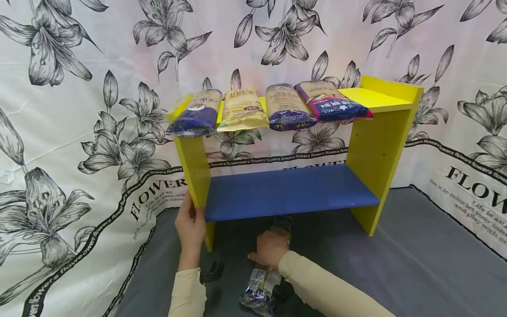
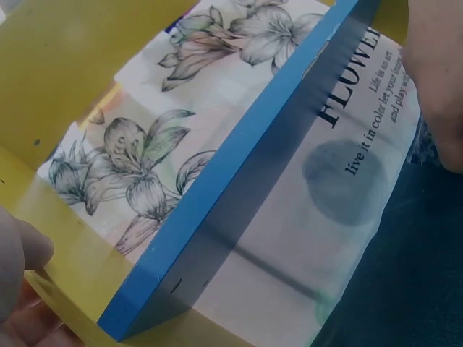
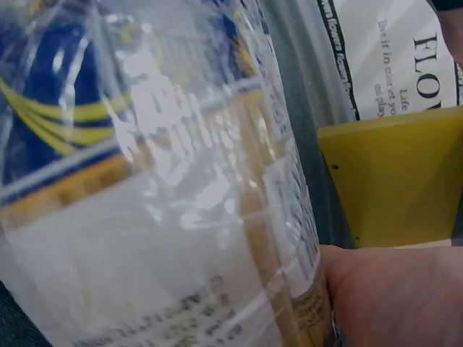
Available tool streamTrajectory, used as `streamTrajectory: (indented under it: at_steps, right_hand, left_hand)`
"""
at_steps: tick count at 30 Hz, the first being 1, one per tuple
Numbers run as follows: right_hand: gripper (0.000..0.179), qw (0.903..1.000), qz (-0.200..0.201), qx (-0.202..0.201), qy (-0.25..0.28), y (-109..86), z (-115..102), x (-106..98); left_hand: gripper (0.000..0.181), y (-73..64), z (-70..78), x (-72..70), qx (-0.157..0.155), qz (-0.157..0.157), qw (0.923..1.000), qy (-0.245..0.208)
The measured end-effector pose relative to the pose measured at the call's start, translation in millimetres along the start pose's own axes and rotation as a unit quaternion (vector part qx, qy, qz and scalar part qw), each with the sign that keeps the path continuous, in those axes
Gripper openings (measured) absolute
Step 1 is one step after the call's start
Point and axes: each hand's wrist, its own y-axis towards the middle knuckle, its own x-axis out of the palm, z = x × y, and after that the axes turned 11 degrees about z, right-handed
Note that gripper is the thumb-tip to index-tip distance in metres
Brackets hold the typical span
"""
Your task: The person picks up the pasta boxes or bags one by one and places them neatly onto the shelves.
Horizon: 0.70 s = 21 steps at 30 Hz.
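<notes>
My left hand (image 1: pixel 191 229) grips the front edge of the left yellow side panel (image 1: pixel 194 163) of a small shelf unit, by the blue shelf board (image 1: pixel 289 191). In the left wrist view the thumb (image 2: pixel 32 249) lies on the panel's inner face, other fingers behind it. In front of the shelf unit and low, my right hand (image 1: pixel 271 248) holds a long clear-wrapped pasta packet (image 1: pixel 257 288) around its middle. Blue and yellow print, a white label and tan contents show on the packet (image 3: pixel 145 181) in the right wrist view. Its far end reaches beneath the blue board.
On the unit's top lie a blue pasta bag (image 1: pixel 200 112), a yellow bag (image 1: pixel 243 110), a spaghetti bag (image 1: pixel 289 108) and a blue-and-pink pasta bag (image 1: pixel 332 101), overhanging the front. A flower-printed cloth (image 1: pixel 119 39) hangs behind. Dark grey cloth (image 1: pixel 435 264) covers the surface below.
</notes>
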Motion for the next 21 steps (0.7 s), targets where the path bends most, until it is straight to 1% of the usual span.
streamTrajectory:
  at_steps: [4,9,12,14,16,18,19,21]
  right_hand:
    - [0.042,0.9996,0.018,-0.016,0.014,1.9,5,-1]
    - [0.037,0.9976,0.049,-0.049,0.004,3.5,7,-1]
    - [0.037,0.9980,0.040,-0.049,-0.004,7.2,5,-3]
    - [0.031,0.9991,0.024,-0.034,-0.004,9.5,4,-6]
    - [0.023,0.9999,-0.002,-0.015,-0.007,10.8,5,-9]
    - [0.017,0.9999,-0.002,-0.011,-0.012,10.7,6,-10]
    - [0.017,0.9999,-0.001,-0.013,-0.006,9.5,7,-11]
    - [0.021,0.9994,0.012,-0.032,0.000,5.9,10,-10]
  left_hand:
    - [0.057,-0.3,-0.3,1.2,-0.003,-0.004,1.0000,0.002]
    - [0.057,-1.0,-0.5,1.3,0.000,-0.005,1.0000,-0.002]
    - [0.058,-0.6,-0.2,0.8,0.007,-0.004,1.0000,0.000]
    - [0.058,-0.3,0.4,1.4,0.011,-0.004,0.9999,-0.001]
    - [0.058,-0.1,1.6,2.8,0.010,-0.004,0.9999,-0.002]
    - [0.057,0.2,2.8,3.4,0.008,-0.003,1.0000,-0.003]
    - [0.057,0.2,3.2,3.6,0.005,-0.003,1.0000,-0.003]
    - [0.058,-0.2,3.5,3.6,0.000,-0.002,1.0000,-0.001]
